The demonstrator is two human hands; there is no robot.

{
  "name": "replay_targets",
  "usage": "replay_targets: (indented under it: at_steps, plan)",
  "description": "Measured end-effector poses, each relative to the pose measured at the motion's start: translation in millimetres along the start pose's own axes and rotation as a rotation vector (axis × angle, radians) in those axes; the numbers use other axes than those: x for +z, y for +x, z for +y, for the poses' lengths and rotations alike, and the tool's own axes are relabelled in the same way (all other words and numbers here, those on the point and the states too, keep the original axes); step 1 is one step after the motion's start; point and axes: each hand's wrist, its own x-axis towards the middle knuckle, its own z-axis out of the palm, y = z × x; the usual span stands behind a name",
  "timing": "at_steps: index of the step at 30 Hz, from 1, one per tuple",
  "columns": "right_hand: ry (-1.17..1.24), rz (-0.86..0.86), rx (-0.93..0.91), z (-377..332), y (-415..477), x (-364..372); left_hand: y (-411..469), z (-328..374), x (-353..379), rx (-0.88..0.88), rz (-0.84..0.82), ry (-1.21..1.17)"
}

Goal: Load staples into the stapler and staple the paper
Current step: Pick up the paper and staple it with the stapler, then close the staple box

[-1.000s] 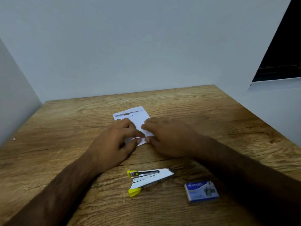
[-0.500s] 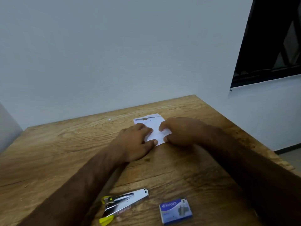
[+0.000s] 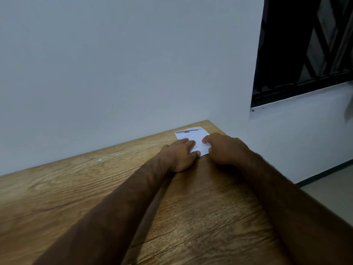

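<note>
A small folded white paper (image 3: 196,137) lies flat on the wooden table (image 3: 76,188), far out near the wall. My left hand (image 3: 181,155) presses on its left side with fingers and thumb touching the paper's edge. My right hand (image 3: 223,150) rests on the paper's right side, fingertips on the sheet and thumb at its near corner. Both hands pinch the paper against the tabletop. Neither the stapler nor the staple box is in view.
A plain pale wall (image 3: 124,73) stands just behind the paper. The table's right edge (image 3: 286,180) drops to the floor. A dark window with a grille (image 3: 305,44) is at the upper right. A tiny white scrap (image 3: 99,160) lies on the table.
The camera has tilted up and swung left, so the stapler and blue staple box have dropped out of the bottom of the view. Both hands stay on the paper.
</note>
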Motion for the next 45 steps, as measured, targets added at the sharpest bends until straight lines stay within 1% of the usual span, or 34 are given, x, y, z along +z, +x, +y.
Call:
replay_targets:
  at_steps: [5, 11, 16, 18, 21, 24, 30, 35, 38, 41, 45]
  plan:
    - [-0.034, 0.133, 0.053, 8, 5, 6, 20, 9, -1, -0.011, -0.002, 0.003]
    - [-0.066, 0.193, 0.063, 11, 6, 9, 28, 8, 0, -0.004, 0.018, -0.012]
    - [-0.067, 0.177, 0.066, 9, 4, 9, 28, 5, 2, 0.002, 0.036, -0.05]
    - [-0.063, 0.167, 0.061, 8, 3, 8, 25, 4, 1, 0.002, 0.035, -0.132]
    - [-0.025, 0.156, 0.058, 6, 1, 6, 19, -4, 0, 0.024, 0.062, -0.323]
    - [0.03, 0.154, 0.063, 7, -1, 0, 8, -13, -3, 0.043, 0.084, -0.361]
    - [0.04, 0.147, 0.071, 1, -11, -4, -39, -41, -8, 0.006, 0.028, -0.331]
    - [0.01, 0.185, 0.115, -2, -29, -11, -96, -65, -13, -0.017, -0.051, -0.303]
    - [-0.006, 0.148, 0.13, -7, -41, -13, -128, -74, -15, -0.025, -0.059, -0.313]
    - [-0.005, 0.067, 0.072, -18, -55, -12, -162, -81, -14, -0.029, -0.052, -0.309]
    - [0.01, -0.005, -0.087, -33, -81, -10, -205, -88, -13, -0.039, -0.061, -0.334]
